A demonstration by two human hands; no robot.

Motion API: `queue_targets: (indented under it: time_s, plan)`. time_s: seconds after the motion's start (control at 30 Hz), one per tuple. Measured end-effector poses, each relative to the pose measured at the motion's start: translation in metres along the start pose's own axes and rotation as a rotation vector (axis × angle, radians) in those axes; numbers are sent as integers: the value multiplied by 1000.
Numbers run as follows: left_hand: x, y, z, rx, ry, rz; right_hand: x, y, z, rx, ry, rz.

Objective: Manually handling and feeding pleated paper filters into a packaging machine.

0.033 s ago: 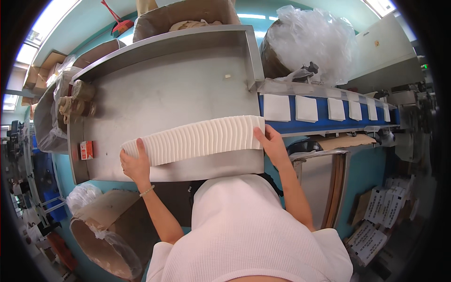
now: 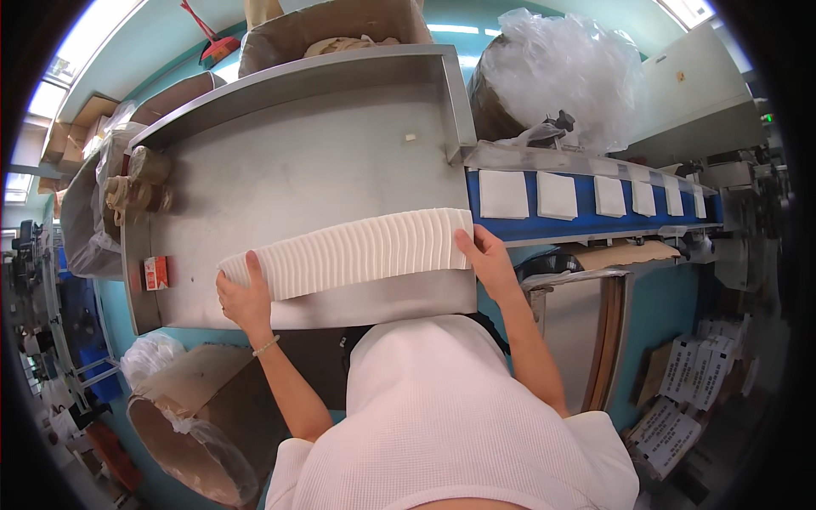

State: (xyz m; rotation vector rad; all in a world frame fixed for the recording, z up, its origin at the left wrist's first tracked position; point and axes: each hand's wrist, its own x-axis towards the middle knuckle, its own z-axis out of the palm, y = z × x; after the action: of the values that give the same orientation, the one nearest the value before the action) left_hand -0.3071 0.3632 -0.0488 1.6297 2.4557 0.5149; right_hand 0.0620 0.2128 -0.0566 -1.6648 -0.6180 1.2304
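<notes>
A long, slightly curved row of folded white sheets [image 2: 357, 252], stacked on edge like napkins, lies along the near side of a metal tray table [image 2: 280, 153]. Whether the sheets are paper or cloth I cannot tell. My left hand [image 2: 245, 297] wraps the left end, thumb on top and fingers round the outer side. At the other end my right hand [image 2: 490, 259] grips the last sheets, its thumb on the near face. To the right, single folded white sheets [image 2: 503, 195] lie spaced out on a blue conveyor belt [image 2: 520, 228] that meets the table's edge.
A raised metal rim [image 2: 297, 70] borders the table's far side. On the table's left are a small red-and-white box [image 2: 156, 273] and brownish rolls [image 2: 150, 165]. Clear plastic bags [image 2: 565, 76] bulge behind the conveyor. Below the table's left side stands a plastic-lined carton [image 2: 191, 416].
My right hand and the right end of the row have shifted slightly left, away from the conveyor. The nearest sheets on the belt sit slightly farther right. My left hand looks still.
</notes>
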Motion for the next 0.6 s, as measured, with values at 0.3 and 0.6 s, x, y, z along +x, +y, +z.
queue_targets:
  time_s: [0.3, 0.6]
  plan:
    - [-3, 1, 1, -21, 13, 10, -8, 21, -31, 447, -99, 308]
    - [-6, 5, 5, 0, 24, 46, 1, 2, 7, 46, 41, 62]
